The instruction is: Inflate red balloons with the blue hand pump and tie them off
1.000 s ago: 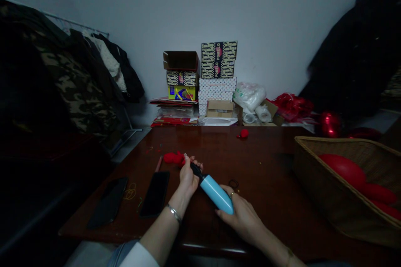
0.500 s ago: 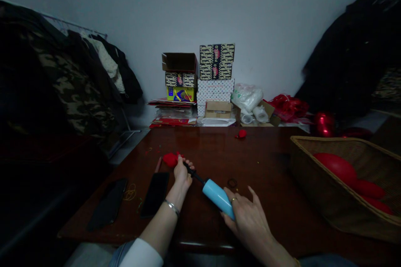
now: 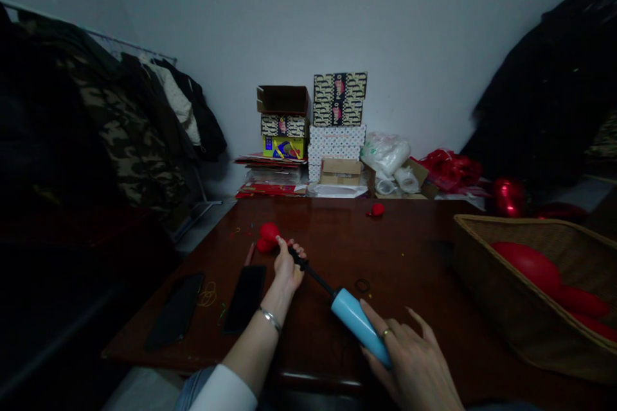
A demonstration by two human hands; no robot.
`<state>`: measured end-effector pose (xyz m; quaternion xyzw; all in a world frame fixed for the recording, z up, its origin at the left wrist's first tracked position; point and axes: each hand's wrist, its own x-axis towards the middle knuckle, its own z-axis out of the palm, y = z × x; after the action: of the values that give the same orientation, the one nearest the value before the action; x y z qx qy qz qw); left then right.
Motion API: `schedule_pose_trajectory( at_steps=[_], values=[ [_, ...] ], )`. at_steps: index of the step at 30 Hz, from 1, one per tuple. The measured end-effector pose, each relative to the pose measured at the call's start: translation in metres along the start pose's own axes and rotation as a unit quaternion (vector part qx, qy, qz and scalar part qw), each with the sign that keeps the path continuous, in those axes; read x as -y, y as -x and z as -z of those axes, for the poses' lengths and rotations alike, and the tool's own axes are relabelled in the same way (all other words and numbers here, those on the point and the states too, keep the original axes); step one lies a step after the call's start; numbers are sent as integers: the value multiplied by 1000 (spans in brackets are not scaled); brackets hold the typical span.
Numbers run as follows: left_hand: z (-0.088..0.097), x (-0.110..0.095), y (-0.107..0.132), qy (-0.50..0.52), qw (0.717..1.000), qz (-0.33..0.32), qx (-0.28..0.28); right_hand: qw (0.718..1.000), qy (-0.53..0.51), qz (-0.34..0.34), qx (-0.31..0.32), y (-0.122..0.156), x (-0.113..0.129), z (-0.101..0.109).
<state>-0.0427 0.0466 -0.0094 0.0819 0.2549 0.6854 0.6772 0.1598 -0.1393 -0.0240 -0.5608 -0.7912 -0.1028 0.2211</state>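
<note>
My left hand (image 3: pixel 289 266) is closed around the black end of a hand balloon pump, with a small, slightly filled red balloon (image 3: pixel 268 231) at its fingertips. Another red patch shows just under the balloon; I cannot tell whether it is part of it. My right hand (image 3: pixel 412 356) grips the pump's light blue barrel (image 3: pixel 360 326) nearer the table's front edge. A black rod (image 3: pixel 320 279) shows between the barrel and my left hand. Left of my left hand lie a dark phone (image 3: pixel 245 298) and a reddish-brown stick-like thing (image 3: pixel 249 253).
The brown table (image 3: pixel 318 225) holds a second dark phone (image 3: pixel 176 309), yellow rubber bands (image 3: pixel 207 294), a black band (image 3: pixel 362 285) and a red balloon (image 3: pixel 377 209). At right, a wicker basket (image 3: pixel 486 289) contains red balloons (image 3: pixel 527 266). Stacked boxes (image 3: pixel 337 148) stand behind.
My right hand has drawn the blue barrel back toward the lower right, so more black rod shows. The red balloon at my left hand looks rounder and sits higher. The view has shifted slightly.
</note>
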Motion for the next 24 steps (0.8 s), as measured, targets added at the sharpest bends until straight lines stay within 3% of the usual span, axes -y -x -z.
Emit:
schedule_pose_trajectory(
  at_steps=[4,14,24],
  values=[
    [1,8,5,-4,999,25,23,1000,6,-17,4,-10,8,-6],
    [6,39,14,-52,998,35,-25,992,86,-67,68,-53,28,0],
    [11,30,-1,-84,994,-11,-70,994,90,-47,50,-40,38,-5]
  ],
)
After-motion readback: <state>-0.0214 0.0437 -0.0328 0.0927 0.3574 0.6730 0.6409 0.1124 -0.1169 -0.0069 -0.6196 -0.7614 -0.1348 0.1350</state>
